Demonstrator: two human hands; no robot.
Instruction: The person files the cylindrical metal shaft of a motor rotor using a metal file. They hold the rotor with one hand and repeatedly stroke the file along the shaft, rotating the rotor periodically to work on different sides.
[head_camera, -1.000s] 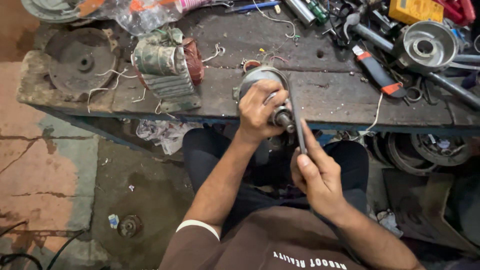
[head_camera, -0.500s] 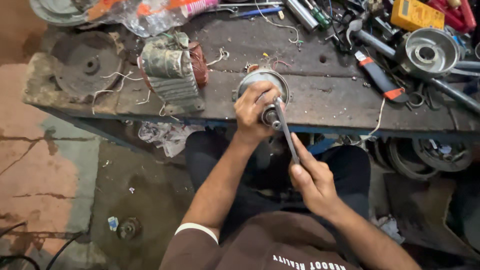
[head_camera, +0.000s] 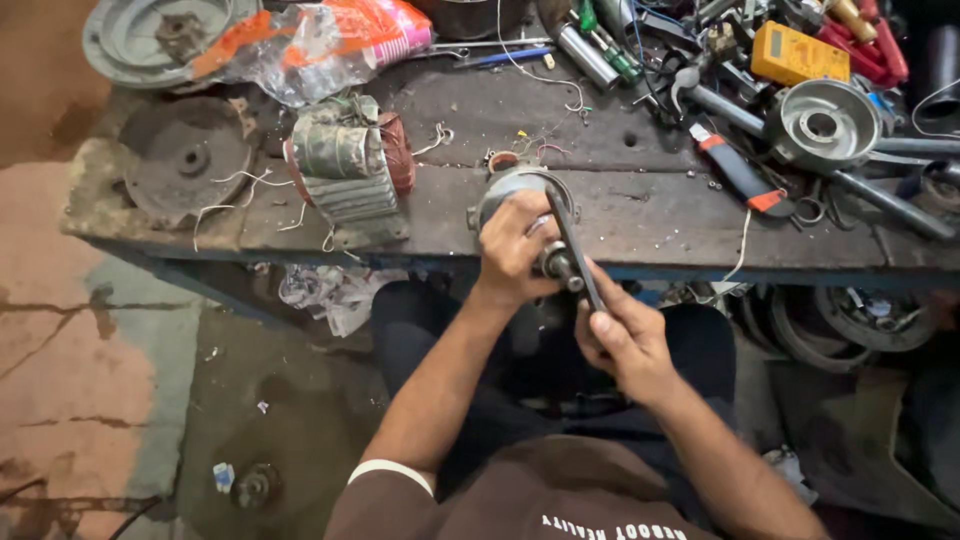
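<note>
Now both hands (head_camera: 565, 290) grip the motor rotor (head_camera: 520, 195) between them.

1. The round grey motor part (head_camera: 508, 192) sits at the near edge of the bench (head_camera: 660, 215), tipped on its side, so its circular rim faces up and its short shaft (head_camera: 553, 264) juts out past the edge towards the person.
2. The left hand (head_camera: 512, 248) is wrapped over that housing from the near side, fingers curled around the base of the shaft.
3. The long, flat, dark metal tool (head_camera: 575, 245) lies slanted across the housing, upper end on the rim, lower end crossing the shaft.
4. The right hand (head_camera: 622, 340) grips the tool's lower end, thumb pressed along it.
</note>
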